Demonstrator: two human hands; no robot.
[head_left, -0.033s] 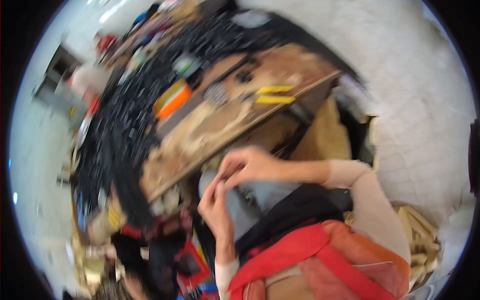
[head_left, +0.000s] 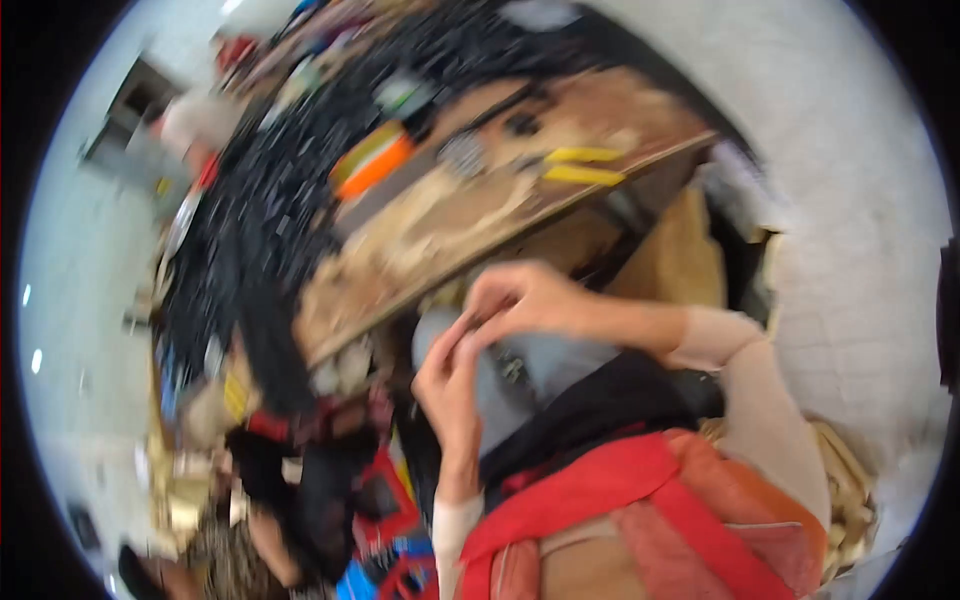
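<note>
Above my lap, my left hand (head_left: 447, 390) and my right hand (head_left: 530, 300) meet at the fingertips. Both are closed in a pinch around the same spot, and whatever small thing sits there is blurred and hidden by the fingers. Just beyond them runs the near edge of a worn wooden workbench (head_left: 400, 262). On its top lie a yellow-handled tool (head_left: 585, 167), which looks like pliers, an orange and yellow roll (head_left: 373, 162), and a round grey metallic item (head_left: 462, 155).
A long heap of dark strip-like pieces (head_left: 270, 190) covers the bench's far and left side. Other people are nearby: one at the far left (head_left: 195, 125), another at the lower left (head_left: 310, 500). Brown sacking (head_left: 675, 255) stands under the bench's right end.
The whole view has shifted, so the bench and my hands appear slightly further right and higher. My hands keep the same fingertip-to-fingertip pose.
</note>
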